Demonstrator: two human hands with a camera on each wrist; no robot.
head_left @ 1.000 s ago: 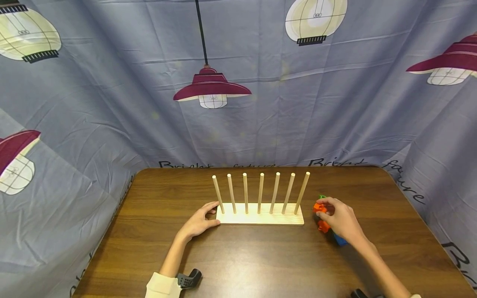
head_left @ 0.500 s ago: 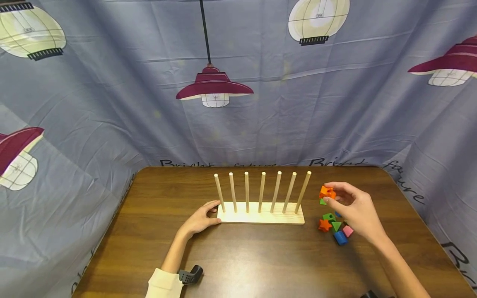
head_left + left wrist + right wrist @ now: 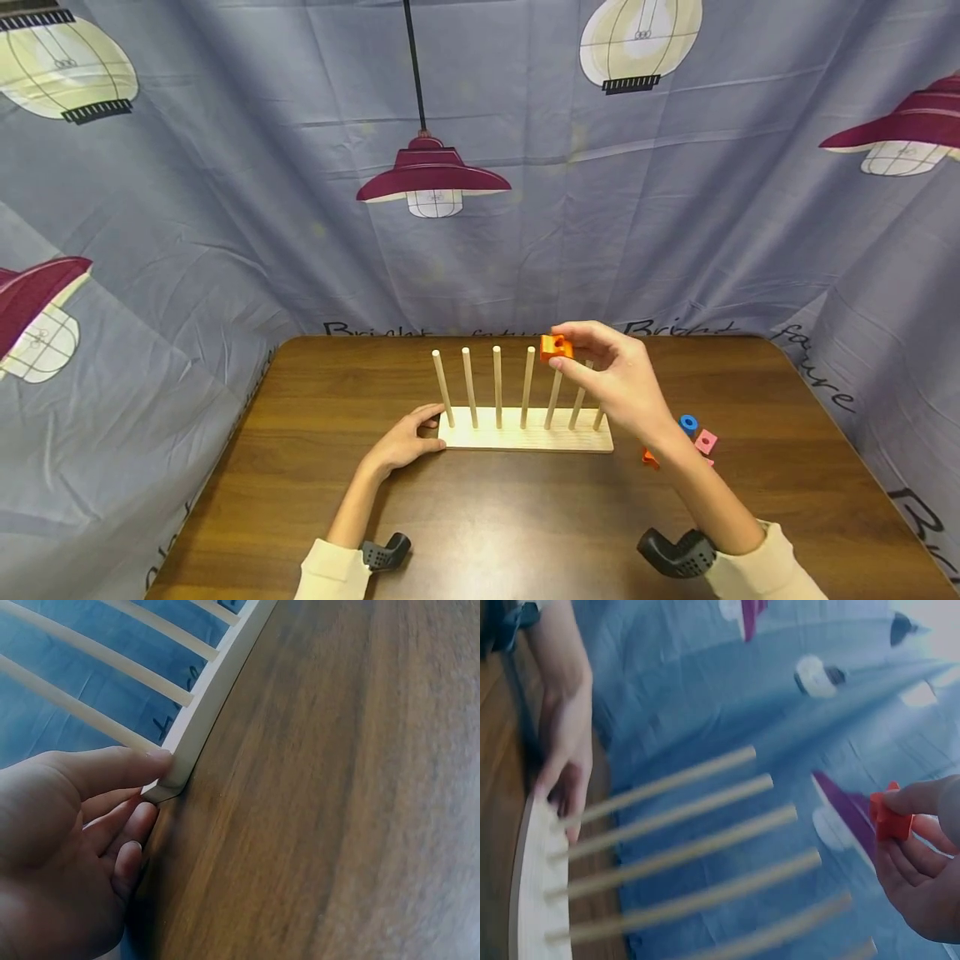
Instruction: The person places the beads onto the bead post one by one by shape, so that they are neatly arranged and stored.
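Note:
My left hand (image 3: 403,442) holds the left end of a pale wooden peg rack (image 3: 517,440), which stands on the table. In the left wrist view the thumb (image 3: 127,766) presses on the base beside the end peg (image 3: 75,705), and curled fingers lie at the base's end. My right hand (image 3: 622,379) pinches an orange star-shaped bead (image 3: 550,347) with a hole between thumb and fingertips. The bead is up at the height of the peg tops, just right of the middle peg (image 3: 527,387). This hand overlaps the right-hand pegs in the head view.
On the table (image 3: 510,517), right of the rack, lie a blue bead (image 3: 687,423), a pink bead (image 3: 706,441) and another orange bead (image 3: 650,458). My right forearm hides part of that group. A printed blue-grey curtain (image 3: 555,250) hangs behind the table.
My right hand has lifted the orange star-shaped bead from the group at the right and carried it left and up to the peg tops. The left hand has stayed on the rack.

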